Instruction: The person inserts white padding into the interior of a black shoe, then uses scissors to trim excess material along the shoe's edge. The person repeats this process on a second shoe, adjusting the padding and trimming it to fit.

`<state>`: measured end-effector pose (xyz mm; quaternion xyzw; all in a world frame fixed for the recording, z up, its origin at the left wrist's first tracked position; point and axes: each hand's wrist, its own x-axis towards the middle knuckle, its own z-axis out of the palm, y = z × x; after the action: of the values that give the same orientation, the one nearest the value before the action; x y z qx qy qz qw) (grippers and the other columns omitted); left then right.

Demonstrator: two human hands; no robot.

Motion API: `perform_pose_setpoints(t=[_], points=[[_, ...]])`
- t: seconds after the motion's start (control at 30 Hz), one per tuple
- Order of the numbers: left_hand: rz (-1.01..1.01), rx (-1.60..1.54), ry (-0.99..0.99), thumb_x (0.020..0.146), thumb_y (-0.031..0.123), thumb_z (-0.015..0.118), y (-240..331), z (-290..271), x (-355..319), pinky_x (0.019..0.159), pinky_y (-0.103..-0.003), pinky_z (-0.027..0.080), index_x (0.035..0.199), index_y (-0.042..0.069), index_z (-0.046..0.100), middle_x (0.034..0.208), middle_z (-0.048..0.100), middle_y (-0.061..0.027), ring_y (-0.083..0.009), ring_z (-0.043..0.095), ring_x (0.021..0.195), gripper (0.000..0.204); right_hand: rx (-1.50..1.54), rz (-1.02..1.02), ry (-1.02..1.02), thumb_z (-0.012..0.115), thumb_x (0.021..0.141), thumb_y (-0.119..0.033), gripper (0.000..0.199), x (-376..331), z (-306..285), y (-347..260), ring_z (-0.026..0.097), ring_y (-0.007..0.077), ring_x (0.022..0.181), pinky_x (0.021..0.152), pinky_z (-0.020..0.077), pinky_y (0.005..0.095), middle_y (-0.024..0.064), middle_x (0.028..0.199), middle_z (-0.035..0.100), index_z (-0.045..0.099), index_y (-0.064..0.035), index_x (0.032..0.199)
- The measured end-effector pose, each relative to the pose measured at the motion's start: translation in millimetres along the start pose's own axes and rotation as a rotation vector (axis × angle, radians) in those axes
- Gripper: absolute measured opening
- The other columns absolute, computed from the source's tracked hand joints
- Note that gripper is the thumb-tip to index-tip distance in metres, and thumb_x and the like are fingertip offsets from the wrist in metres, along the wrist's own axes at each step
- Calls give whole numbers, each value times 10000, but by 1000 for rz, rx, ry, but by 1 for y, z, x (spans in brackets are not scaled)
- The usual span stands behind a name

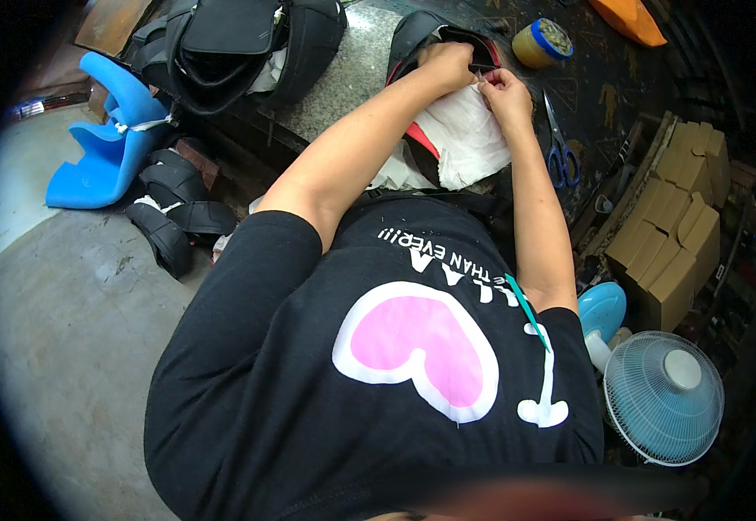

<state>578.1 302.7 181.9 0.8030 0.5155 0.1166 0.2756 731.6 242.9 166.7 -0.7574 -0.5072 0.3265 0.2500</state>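
- The left hand (447,62) presses down on the rim of a black padded seat shell (421,35) at the far edge of the bench (352,78), fingers curled closed over the edge where black cover meets red trim (426,139).
- The right hand (506,91) sits just beside it, fingers narrowed to a pinch on the top edge of a white fabric lining (469,143). Whether a small tool or needle is in that pinch cannot be told.
- The white lining hangs crumpled from the shell's opening toward the person, soft and thin, creased in loose folds.
- To do this step well, I judge the left hand should keep the shell from rocking while the right works the fabric edge in short bites along the rim, keeping the cloth taut so that it lies flat against the trim.
- The bench top is speckled grey stone, hard and smooth; the area to the right is darker and cluttered.
- Blue-handled scissors (560,148) lie near the right forearm, blades pointing away.
- A round yellow tub with a blue rim (541,43) stands beyond the scissors.
- More black seat parts (230,43) are heaped at the far left of the bench; a moulded blue plastic seat (105,148) and black curved pads (174,208) lie on the concrete floor.
- Folded cardboard boxes (677,226) and a pale blue fan (663,395) stand to the right.
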Motion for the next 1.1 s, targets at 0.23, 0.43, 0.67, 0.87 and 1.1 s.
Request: perform_pose_setpoints(t=[0.23, 0.43, 0.67, 0.87, 1.1], points=[[-10, 12, -25, 716, 364, 781, 2, -3, -3, 786, -454, 517, 981, 90, 642, 993, 699, -118, -328, 664, 956, 406, 30, 32, 34, 742, 759, -374, 268, 7, 1, 7, 661, 223, 688, 689, 494, 355, 62, 754, 709, 732, -125, 856], [1, -37, -10, 713, 366, 776, 1, -3, -6, 766, -458, 514, 948, 92, 635, 954, 697, -111, -325, 666, 928, 387, 100, 144, 123, 709, 790, -347, 234, 11, 10, 11, 679, 290, 785, 746, 499, 395, 99, 807, 714, 722, -125, 862], [-67, 18, 43, 709, 354, 739, 7, 1, -7, 814, -470, 515, 1002, 112, 650, 1011, 691, -124, -339, 661, 963, 391, -315, -2, 324, 699, 806, -282, 213, -8, 12, -16, 664, 389, 841, 759, 509, 454, 121, 878, 699, 648, -127, 942], [-80, 59, 65, 719, 341, 728, 11, 6, -5, 830, -467, 516, 1035, 115, 654, 1067, 675, -132, -337, 651, 1000, 395, -146, -470, 407, 645, 836, -41, 194, -34, -9, -22, 631, 329, 801, 748, 512, 420, 115, 938, 643, 621, -71, 1026], [36, -42, 20, 761, 311, 721, -4, 4, -2, 801, -454, 522, 1011, 97, 667, 971, 689, -150, -339, 663, 942, 334, -550, -565, 223, 598, 832, -65, 329, -54, 2, -15, 564, 330, 1009, 884, 484, 408, 133, 1091, 591, 639, -53, 1158]])
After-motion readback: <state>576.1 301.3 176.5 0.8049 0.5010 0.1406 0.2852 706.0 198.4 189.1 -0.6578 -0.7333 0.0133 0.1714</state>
